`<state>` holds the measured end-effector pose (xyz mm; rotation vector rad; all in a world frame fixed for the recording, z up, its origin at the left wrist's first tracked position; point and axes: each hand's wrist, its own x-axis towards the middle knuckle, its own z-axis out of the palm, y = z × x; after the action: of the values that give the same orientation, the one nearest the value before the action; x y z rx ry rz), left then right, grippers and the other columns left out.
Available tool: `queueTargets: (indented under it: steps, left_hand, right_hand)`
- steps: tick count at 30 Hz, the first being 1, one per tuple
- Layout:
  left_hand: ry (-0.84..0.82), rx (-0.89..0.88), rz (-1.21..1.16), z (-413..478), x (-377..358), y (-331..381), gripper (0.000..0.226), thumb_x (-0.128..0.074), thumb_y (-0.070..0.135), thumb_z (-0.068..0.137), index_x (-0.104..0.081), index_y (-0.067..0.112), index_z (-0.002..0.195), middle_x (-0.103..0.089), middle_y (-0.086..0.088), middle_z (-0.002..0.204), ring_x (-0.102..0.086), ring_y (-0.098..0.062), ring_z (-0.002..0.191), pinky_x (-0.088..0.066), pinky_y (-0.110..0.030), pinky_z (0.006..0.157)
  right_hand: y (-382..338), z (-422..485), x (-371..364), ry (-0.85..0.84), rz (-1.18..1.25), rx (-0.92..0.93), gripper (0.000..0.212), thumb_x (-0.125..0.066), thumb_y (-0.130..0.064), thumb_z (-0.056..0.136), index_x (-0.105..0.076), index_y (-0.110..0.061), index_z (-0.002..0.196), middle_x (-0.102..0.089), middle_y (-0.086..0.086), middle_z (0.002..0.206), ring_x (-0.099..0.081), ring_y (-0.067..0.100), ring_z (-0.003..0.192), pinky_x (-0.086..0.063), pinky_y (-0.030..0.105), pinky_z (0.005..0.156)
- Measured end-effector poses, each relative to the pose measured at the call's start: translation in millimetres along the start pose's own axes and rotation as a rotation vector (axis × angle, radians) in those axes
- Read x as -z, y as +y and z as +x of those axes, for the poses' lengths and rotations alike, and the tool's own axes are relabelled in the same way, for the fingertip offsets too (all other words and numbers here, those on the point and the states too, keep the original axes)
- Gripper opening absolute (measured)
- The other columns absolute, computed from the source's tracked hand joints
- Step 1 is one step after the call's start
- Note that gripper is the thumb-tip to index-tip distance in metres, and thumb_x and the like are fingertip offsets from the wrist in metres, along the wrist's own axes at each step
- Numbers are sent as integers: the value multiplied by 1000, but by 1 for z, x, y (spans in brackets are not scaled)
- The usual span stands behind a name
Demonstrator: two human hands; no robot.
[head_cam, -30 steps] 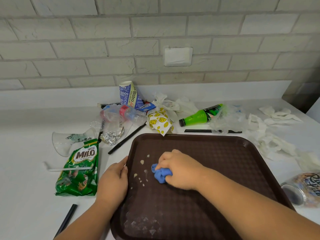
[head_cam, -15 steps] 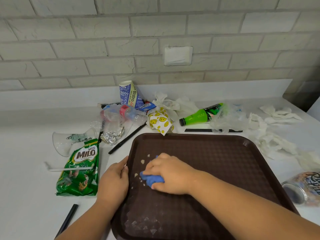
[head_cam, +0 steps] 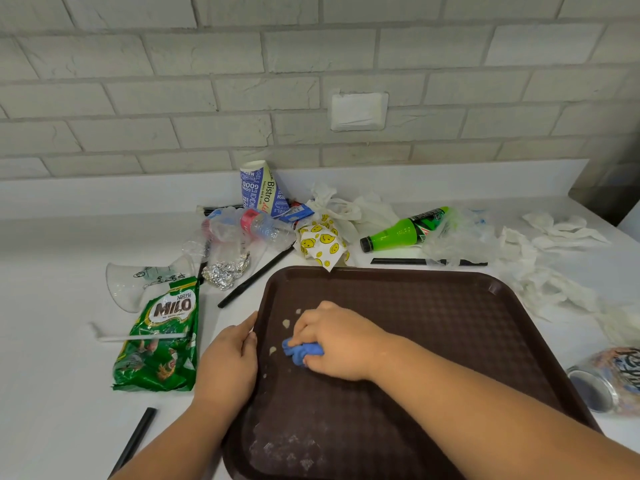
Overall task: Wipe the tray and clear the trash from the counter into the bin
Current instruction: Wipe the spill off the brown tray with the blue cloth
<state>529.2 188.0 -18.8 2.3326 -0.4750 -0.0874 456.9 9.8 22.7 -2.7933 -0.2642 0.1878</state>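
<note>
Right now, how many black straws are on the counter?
3 black straws: one off the far-left corner of the tray, one behind it near the green bottle, one near-left. More may hide in the trash pile.

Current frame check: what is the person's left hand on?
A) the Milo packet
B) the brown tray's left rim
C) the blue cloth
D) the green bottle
B: the left hand holds the brown tray by its left rim, while the right hand grips the blue cloth on the tray; the Milo packet and green bottle lie untouched.
</note>
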Motion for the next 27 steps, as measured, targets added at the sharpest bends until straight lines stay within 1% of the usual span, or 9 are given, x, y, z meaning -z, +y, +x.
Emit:
queueTargets:
  steps: [4,7,10,13,15,19,21,24,27]
  left_hand:
    - [-1,-4,-17,-1,1,2,39,-42,17,97,-51,29,133,-63,-5,117,-56,-22,108,-38,-27,80]
    - [-4,-9,-6,-1,1,1,40,-42,17,97,-51,31,133,-63,-5,114,-57,-21,105,-40,-29,81]
    - [-3,-7,-3,0,1,0,40,-41,19,97,-50,33,133,-64,-2,112,-57,-19,104,-40,-28,80]
    - [-11,-24,14,0,1,1,41,-39,20,97,-49,35,134,-63,0,109,-57,-18,102,-39,-28,77]
    - [-8,-24,5,0,2,1,40,-40,20,97,-50,35,133,-63,-1,109,-56,-18,103,-37,-27,77]
    - [-11,-25,-18,0,2,0,40,-41,19,97,-51,35,132,-64,-1,110,-57,-17,102,-39,-27,79]
    - [-13,-28,-15,0,2,0,40,-41,19,97,-51,36,132,-64,-1,110,-57,-17,103,-40,-28,79]
    - [-7,-33,-10,0,2,-1,40,-41,19,97,-50,35,133,-64,-1,108,-57,-18,102,-41,-29,80]
    - [-11,-23,-2,1,1,-3,40,-41,20,97,-50,33,134,-64,-1,110,-57,-18,102,-42,-30,81]
  right_hand:
    - [-11,-1,-9,-8,-104,107,40,-51,-32,91,-55,-30,131,-48,-11,129,-36,20,115,-37,39,94]
    - [-6,-8,-4,-64,-25,170,35,-57,-29,85,-65,-29,118,-53,-15,121,-40,16,107,-42,39,93]
    - [15,-6,4,-7,23,16,33,-58,-29,81,-67,-32,113,-57,-15,117,-43,15,102,-45,36,90]
    - [26,8,7,111,-85,-250,36,-52,-32,87,-62,-27,121,-52,-9,124,-42,20,106,-44,35,90]
    - [19,18,5,127,-135,-301,39,-49,-33,90,-56,-22,128,-48,-5,128,-40,23,110,-44,39,91]
    - [10,24,4,4,-84,-152,43,-51,-31,91,-52,-22,133,-44,-6,133,-38,23,114,-41,42,96]
    - [15,27,8,23,-55,-204,41,-51,-31,91,-54,-23,132,-46,-6,132,-40,23,112,-43,40,96]
    - [10,32,7,59,-160,-264,42,-48,-30,93,-50,-20,134,-43,-4,132,-39,24,114,-43,40,92]
    - [5,30,4,-7,-113,-103,42,-50,-30,92,-51,-23,134,-44,-6,132,-38,23,115,-40,39,93]
